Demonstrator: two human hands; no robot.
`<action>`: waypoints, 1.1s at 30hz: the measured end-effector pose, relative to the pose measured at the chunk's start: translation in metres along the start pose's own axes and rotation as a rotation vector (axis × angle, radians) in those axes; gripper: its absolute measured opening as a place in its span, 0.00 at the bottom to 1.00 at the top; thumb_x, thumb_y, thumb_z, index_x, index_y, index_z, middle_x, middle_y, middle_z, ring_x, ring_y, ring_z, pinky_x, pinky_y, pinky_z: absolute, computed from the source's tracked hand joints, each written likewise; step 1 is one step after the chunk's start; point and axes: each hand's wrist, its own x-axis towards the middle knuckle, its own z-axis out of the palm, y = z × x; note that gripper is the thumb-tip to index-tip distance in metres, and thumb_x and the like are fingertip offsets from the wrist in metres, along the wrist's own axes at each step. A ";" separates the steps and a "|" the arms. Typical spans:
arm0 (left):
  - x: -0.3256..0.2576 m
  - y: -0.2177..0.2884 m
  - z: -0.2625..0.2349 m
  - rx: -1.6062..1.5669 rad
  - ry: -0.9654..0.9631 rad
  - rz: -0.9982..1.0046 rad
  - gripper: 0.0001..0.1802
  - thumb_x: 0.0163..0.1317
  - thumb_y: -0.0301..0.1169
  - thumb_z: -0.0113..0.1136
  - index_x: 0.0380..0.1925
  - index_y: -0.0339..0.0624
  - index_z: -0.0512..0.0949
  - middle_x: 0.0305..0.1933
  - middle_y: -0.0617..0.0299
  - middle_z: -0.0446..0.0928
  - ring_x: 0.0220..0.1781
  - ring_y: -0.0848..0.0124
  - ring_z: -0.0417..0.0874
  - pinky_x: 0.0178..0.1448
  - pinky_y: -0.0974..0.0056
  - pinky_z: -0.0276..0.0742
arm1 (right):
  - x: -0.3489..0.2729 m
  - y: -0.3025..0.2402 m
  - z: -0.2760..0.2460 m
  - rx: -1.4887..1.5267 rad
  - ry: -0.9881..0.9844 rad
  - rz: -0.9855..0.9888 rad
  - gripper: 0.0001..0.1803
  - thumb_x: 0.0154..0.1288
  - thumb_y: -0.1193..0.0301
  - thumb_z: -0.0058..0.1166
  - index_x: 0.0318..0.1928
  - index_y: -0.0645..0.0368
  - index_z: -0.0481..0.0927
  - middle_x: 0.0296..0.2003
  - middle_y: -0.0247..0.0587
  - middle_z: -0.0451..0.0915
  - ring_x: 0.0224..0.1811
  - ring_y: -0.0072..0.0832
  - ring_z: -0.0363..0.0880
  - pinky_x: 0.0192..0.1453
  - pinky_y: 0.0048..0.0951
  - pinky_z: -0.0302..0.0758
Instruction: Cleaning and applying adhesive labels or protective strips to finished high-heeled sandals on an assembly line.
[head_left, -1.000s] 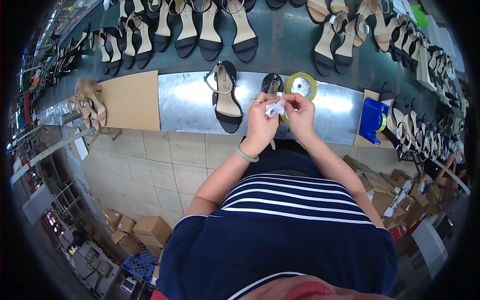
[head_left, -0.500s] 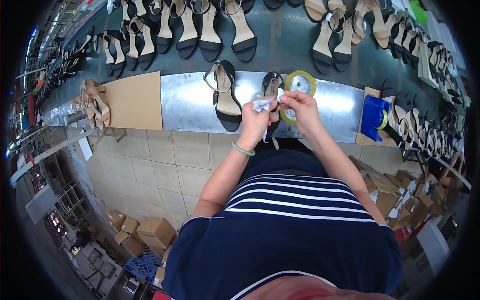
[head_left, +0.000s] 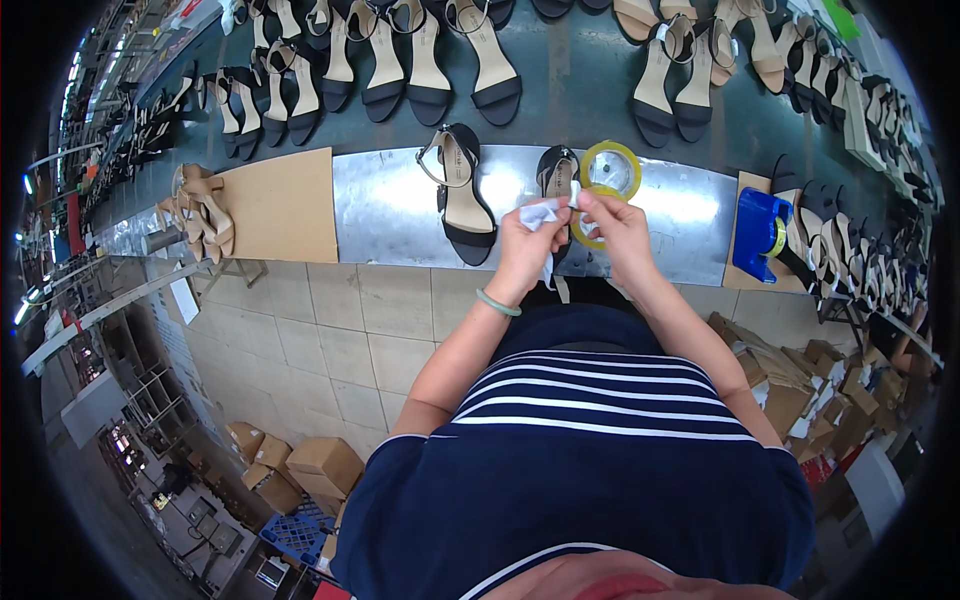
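I have the left hand, which wears a pale green bangle, gripping a crumpled, thin white sheet between thumb and fingers. The right hand pinches a small white strip at its fingertips; I cannot tell whether strip and sheet are joined. Both white things are above a black open-toed sandal with a dark insole, partly hidden by the hands on the shiny metal sheet. Just right of that sandal I see a yellow-rimmed roll of clear tape. To its left stands a black ankle-strap sandal with a cream insole, and well to the right sits a blue tape dispenser.
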 end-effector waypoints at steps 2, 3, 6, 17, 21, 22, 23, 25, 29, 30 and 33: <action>-0.004 0.002 -0.002 0.032 -0.019 -0.009 0.11 0.59 0.25 0.60 0.41 0.33 0.78 0.27 0.63 0.78 0.21 0.80 0.73 0.23 0.76 0.66 | 0.004 0.011 0.008 -0.074 0.046 -0.128 0.15 0.60 0.66 0.58 0.43 0.64 0.81 0.30 0.33 0.79 0.31 0.16 0.71 0.33 0.19 0.68; -0.004 0.005 -0.005 0.046 -0.021 -0.007 0.10 0.58 0.25 0.60 0.40 0.33 0.78 0.28 0.64 0.78 0.21 0.80 0.74 0.22 0.76 0.66 | 0.005 0.008 0.008 -0.058 0.032 -0.031 0.15 0.60 0.67 0.58 0.44 0.64 0.81 0.30 0.33 0.79 0.31 0.16 0.71 0.33 0.19 0.68; -0.009 0.040 -0.024 -0.139 -0.072 -0.073 0.18 0.55 0.21 0.61 0.48 0.33 0.73 0.34 0.62 0.78 0.25 0.79 0.75 0.26 0.75 0.68 | -0.003 -0.016 -0.005 -0.025 0.061 0.055 0.15 0.59 0.74 0.58 0.47 0.65 0.79 0.32 0.31 0.78 0.33 0.16 0.71 0.37 0.19 0.69; 0.011 0.093 -0.017 -0.470 -0.683 -0.113 0.36 0.58 0.23 0.57 0.65 0.41 0.53 0.44 0.54 0.74 0.36 0.71 0.76 0.38 0.67 0.71 | -0.035 -0.094 0.013 -0.240 -0.102 -0.703 0.06 0.58 0.78 0.57 0.38 0.64 0.80 0.31 0.33 0.75 0.33 0.19 0.71 0.39 0.19 0.68; 0.035 0.095 -0.003 -0.632 -0.632 -0.070 0.31 0.63 0.27 0.51 0.65 0.46 0.53 0.46 0.51 0.73 0.39 0.66 0.76 0.41 0.61 0.73 | -0.041 -0.097 0.012 -0.228 0.011 -0.605 0.07 0.56 0.77 0.60 0.35 0.63 0.79 0.32 0.35 0.76 0.34 0.19 0.73 0.39 0.19 0.68; 0.038 0.096 0.001 -0.679 -0.598 -0.069 0.30 0.64 0.28 0.51 0.65 0.46 0.53 0.46 0.51 0.73 0.40 0.66 0.76 0.42 0.60 0.73 | -0.046 -0.097 0.013 -0.250 0.010 -0.550 0.08 0.55 0.76 0.61 0.36 0.63 0.79 0.33 0.35 0.76 0.35 0.19 0.73 0.39 0.19 0.69; 0.040 0.096 0.004 -0.646 -0.577 -0.045 0.29 0.65 0.29 0.50 0.65 0.47 0.54 0.47 0.51 0.73 0.40 0.65 0.75 0.43 0.60 0.73 | -0.050 -0.097 0.014 -0.273 0.007 -0.494 0.09 0.54 0.75 0.63 0.36 0.62 0.78 0.34 0.36 0.76 0.36 0.19 0.74 0.39 0.19 0.69; 0.040 0.098 0.012 -0.575 -0.540 0.000 0.27 0.66 0.32 0.48 0.64 0.48 0.55 0.48 0.52 0.72 0.41 0.64 0.73 0.45 0.59 0.72 | -0.050 -0.083 0.021 -0.231 -0.001 -0.436 0.10 0.55 0.74 0.63 0.37 0.61 0.78 0.32 0.34 0.78 0.32 0.17 0.76 0.36 0.17 0.70; 0.037 0.098 0.022 -0.636 -0.536 -0.024 0.24 0.68 0.34 0.46 0.62 0.47 0.57 0.51 0.50 0.72 0.49 0.60 0.75 0.55 0.54 0.73 | -0.035 -0.067 0.013 0.078 -0.064 -0.298 0.07 0.57 0.74 0.62 0.33 0.63 0.78 0.26 0.31 0.80 0.26 0.13 0.75 0.31 0.15 0.69; 0.037 0.095 0.021 -0.637 -0.529 -0.008 0.22 0.68 0.36 0.46 0.60 0.45 0.59 0.53 0.49 0.71 0.54 0.58 0.74 0.59 0.52 0.72 | -0.036 -0.071 0.007 0.138 -0.087 -0.261 0.06 0.57 0.75 0.61 0.33 0.63 0.78 0.26 0.32 0.80 0.26 0.13 0.75 0.31 0.15 0.69; 0.035 0.090 0.028 -0.607 -0.470 -0.018 0.22 0.68 0.39 0.47 0.58 0.43 0.61 0.54 0.48 0.71 0.55 0.57 0.74 0.60 0.52 0.71 | -0.039 -0.079 -0.003 0.214 -0.099 -0.258 0.05 0.57 0.75 0.61 0.33 0.63 0.79 0.26 0.32 0.80 0.26 0.13 0.75 0.31 0.15 0.69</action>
